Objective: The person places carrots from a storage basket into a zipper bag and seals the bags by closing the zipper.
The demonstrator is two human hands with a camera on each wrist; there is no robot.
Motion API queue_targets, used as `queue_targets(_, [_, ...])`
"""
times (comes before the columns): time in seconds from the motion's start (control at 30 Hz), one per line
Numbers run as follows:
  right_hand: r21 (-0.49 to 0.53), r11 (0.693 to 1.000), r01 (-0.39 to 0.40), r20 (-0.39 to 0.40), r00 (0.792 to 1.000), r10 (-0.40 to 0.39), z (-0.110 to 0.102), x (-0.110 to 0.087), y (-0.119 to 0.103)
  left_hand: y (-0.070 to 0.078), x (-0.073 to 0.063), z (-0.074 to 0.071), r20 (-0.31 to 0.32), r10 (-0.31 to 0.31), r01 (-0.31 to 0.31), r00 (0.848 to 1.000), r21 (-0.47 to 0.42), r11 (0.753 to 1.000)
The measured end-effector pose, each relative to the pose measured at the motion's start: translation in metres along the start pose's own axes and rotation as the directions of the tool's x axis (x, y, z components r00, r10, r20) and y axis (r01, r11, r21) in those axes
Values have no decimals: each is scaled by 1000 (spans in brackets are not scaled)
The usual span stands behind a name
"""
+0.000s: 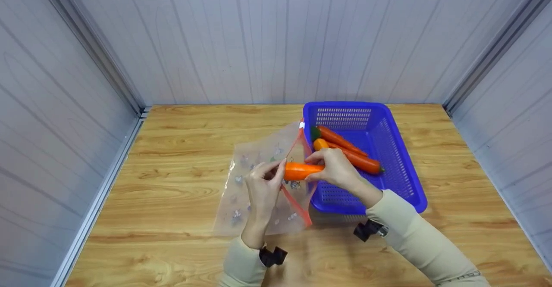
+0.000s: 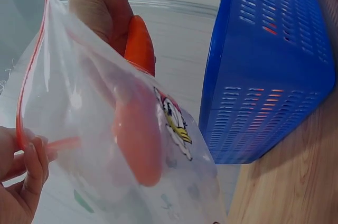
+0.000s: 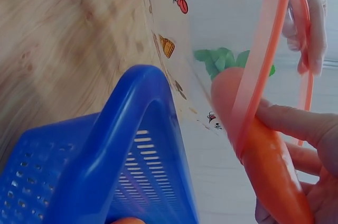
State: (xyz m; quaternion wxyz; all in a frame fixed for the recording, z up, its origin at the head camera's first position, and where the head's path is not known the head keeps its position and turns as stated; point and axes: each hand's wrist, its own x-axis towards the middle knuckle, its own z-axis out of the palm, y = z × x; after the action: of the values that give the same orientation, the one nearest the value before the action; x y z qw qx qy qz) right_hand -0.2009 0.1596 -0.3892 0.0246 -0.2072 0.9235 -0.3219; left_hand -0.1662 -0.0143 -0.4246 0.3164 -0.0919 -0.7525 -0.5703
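Note:
My left hand [image 1: 263, 190] pinches the red-edged mouth of a clear zip bag [image 1: 243, 205] printed with small cartoon figures. The bag lies toward the left, its opening facing the basket. My right hand [image 1: 338, 170] grips an orange carrot [image 1: 297, 171]. In the right wrist view the carrot [image 3: 277, 174] crosses the bag's red rim [image 3: 259, 71], its green-leaved end inside the bag. The left wrist view shows the carrot [image 2: 140, 145] through the plastic, with the right hand [image 2: 103, 7] behind it. Fingers of my left hand [image 3: 314, 34] appear at the rim's far side.
A blue perforated basket [image 1: 418, 192] stands to the right of the bag, against its mouth. Inside are long orange carrots [image 1: 364, 162] with green ends and a lighter orange piece [image 1: 320, 144]. The wooden table [image 1: 172, 183] is bounded by pale panel walls [image 1: 258, 41].

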Motion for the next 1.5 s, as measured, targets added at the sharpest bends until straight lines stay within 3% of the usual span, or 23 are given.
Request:
queue_targets(0.23, [30, 998, 62, -18, 998, -62, 6, 3, -3, 2, 1, 1, -30, -9, 10, 1000, 10, 1000])
queue_targets(0.37, [89, 992, 87, -63, 995, -82, 9, 4, -3, 19, 3, -6, -21, -19, 19, 1000, -11, 1000])
queue_targets(0.47, [147, 979, 143, -159, 980, -119, 11, 5, -2, 32, 5, -10, -17, -12, 12, 1000, -24, 1000])
queue_targets(0.6, [235, 944, 232, -293, 943, -158, 11, 4, -1, 33, 5, -11, -23, -15, 14, 1000, -32, 999])
queue_targets(0.77, [281, 920, 273, -351, 921, -166, -2, -4, -17, 31, 6, -12, -30, -25, 24, 999, -34, 999])
queue_targets(0.87, [295, 919, 262, -357, 922, -149, -13, -9, -26, 31, 7, -13, -35, -25, 24, 999, -31, 999])
queue_targets(1.2, [320, 922, 218, -407, 910, -74, -21, -13, -14, 33, 9, -16, -83, -19, 18, 996, -8, 1000])
queue_targets(1.5, [307, 941, 143, -370, 929, -20, -23, -32, -9, 34, 11, -16, -94, 3, -4, 996, -13, 1000])
